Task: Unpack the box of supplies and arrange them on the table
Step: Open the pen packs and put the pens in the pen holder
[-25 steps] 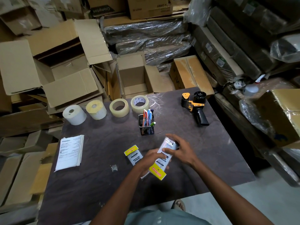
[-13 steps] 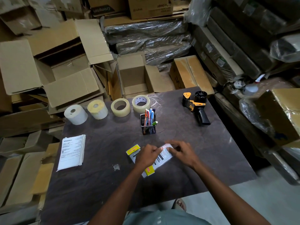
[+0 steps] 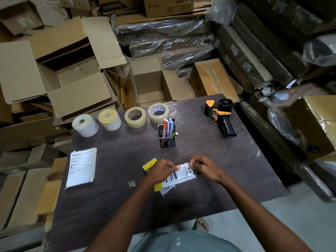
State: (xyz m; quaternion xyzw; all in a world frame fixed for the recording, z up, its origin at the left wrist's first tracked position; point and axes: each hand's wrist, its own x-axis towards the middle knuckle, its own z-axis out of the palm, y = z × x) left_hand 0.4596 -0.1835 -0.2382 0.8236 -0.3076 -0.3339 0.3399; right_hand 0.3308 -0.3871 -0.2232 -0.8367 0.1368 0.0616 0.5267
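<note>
The dark table (image 3: 112, 200) spreads under both hands. Beyond them an open cardboard box (image 3: 151, 82) sits past the far edge. Ahead of the right hand (image 3: 205, 168) lies a tape dispenser (image 3: 220, 115); ahead of the left hand (image 3: 160, 171), four rolls (image 3: 135, 117) and a pen holder (image 3: 167, 135). Both hands pinch a flat plastic packet (image 3: 181, 174) between them, lying on the table.

Both bare forearms reach forward, converging; left hand (image 3: 160, 170) knuckles up, fingers curled; right hand (image 3: 203, 167) fingers curled down.
</note>
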